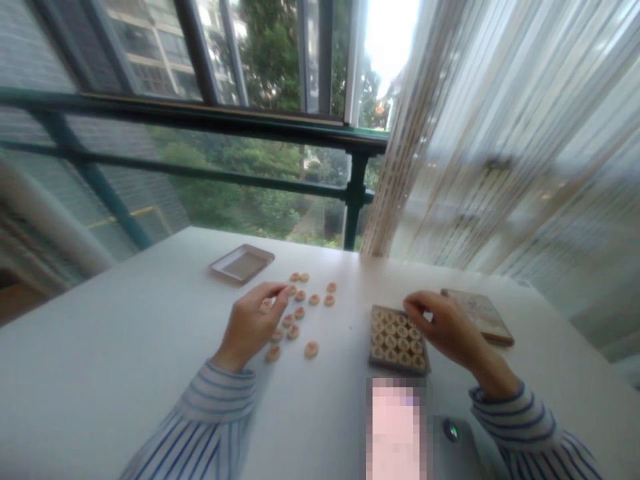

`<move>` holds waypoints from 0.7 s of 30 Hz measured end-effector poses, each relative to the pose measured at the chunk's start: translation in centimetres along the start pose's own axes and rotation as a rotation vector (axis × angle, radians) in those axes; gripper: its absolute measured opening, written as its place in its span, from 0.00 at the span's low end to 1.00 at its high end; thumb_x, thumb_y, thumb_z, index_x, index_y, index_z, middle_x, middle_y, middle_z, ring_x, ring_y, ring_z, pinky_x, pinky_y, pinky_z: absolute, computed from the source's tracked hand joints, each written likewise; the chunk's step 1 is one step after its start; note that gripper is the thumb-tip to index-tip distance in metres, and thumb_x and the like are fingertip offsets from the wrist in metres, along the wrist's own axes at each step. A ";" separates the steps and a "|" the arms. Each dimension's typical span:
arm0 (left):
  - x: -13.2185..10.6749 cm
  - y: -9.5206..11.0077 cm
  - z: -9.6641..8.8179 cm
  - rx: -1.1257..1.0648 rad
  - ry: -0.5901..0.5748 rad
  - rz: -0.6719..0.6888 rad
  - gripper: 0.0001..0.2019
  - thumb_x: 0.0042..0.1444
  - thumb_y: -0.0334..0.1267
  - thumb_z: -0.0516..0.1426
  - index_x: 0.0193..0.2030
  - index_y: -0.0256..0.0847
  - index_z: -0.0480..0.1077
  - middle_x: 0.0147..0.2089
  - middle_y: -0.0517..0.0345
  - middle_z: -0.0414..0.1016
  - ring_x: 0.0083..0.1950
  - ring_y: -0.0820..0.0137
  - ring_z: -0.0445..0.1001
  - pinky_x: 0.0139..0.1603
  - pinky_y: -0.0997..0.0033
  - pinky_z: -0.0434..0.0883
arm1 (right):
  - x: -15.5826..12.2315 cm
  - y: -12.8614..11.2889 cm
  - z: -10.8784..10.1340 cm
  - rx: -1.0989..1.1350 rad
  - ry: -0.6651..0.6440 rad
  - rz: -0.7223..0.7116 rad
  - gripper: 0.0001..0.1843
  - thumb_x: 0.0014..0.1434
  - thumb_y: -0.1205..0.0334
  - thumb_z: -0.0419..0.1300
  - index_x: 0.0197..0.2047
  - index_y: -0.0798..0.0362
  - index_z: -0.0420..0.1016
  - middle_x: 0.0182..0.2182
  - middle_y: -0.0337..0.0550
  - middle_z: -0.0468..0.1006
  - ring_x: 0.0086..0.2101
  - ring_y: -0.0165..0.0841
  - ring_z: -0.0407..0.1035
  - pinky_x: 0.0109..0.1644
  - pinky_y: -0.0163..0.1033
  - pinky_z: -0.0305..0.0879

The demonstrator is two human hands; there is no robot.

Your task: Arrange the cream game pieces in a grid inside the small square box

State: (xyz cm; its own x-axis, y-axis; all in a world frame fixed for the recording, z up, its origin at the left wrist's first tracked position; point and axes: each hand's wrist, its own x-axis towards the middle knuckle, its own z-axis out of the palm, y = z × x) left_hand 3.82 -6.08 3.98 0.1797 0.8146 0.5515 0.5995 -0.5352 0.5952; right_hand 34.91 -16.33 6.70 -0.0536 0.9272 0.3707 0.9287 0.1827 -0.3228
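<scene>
Several round wooden game pieces [312, 349] with red marks lie scattered on the white table [115, 347]. My left hand [253, 323] rests among them, its fingers curled in a pinch around one piece near the fingertips. To the right stands a small wooden box [398, 339] packed with rows of the same pieces. Over the box's upper right corner, my right hand [443, 323] has its fingers bent and pinched together; what they hold, if anything, is hidden. Both arms wear blue-striped sleeves.
A shallow box lid [242, 263] lies at the back left of the pieces. A folded wooden board [481, 315] sits behind my right hand. A dark device [453, 440] lies at the near edge. A window railing and a curtain [500, 133] rise behind the table.
</scene>
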 end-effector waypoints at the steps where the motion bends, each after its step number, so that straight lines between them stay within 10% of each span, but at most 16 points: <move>1: -0.1 -0.4 0.0 -0.003 0.002 -0.004 0.12 0.55 0.43 0.51 0.39 0.40 0.71 0.39 0.56 0.75 0.40 0.69 0.73 0.33 0.76 0.71 | -0.1 -0.2 0.0 0.008 -0.001 -0.002 0.12 0.58 0.58 0.49 0.35 0.53 0.71 0.31 0.43 0.74 0.32 0.32 0.67 0.37 0.36 0.60; 21: -2.5 -1.5 -1.9 0.011 -0.030 0.038 0.09 0.54 0.40 0.52 0.38 0.41 0.70 0.40 0.55 0.74 0.42 0.68 0.72 0.44 0.71 0.70 | 2.2 -6.5 2.3 -0.082 -0.205 -0.222 0.09 0.58 0.66 0.49 0.31 0.53 0.69 0.27 0.41 0.72 0.29 0.29 0.63 0.34 0.33 0.56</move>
State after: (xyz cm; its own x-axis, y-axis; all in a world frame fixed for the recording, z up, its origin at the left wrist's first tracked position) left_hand 0.99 -7.68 2.81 0.2255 0.8001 0.5558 0.6003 -0.5635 0.5675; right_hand 27.91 -14.71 7.63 -0.3235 0.9158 0.2379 0.9121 0.3687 -0.1793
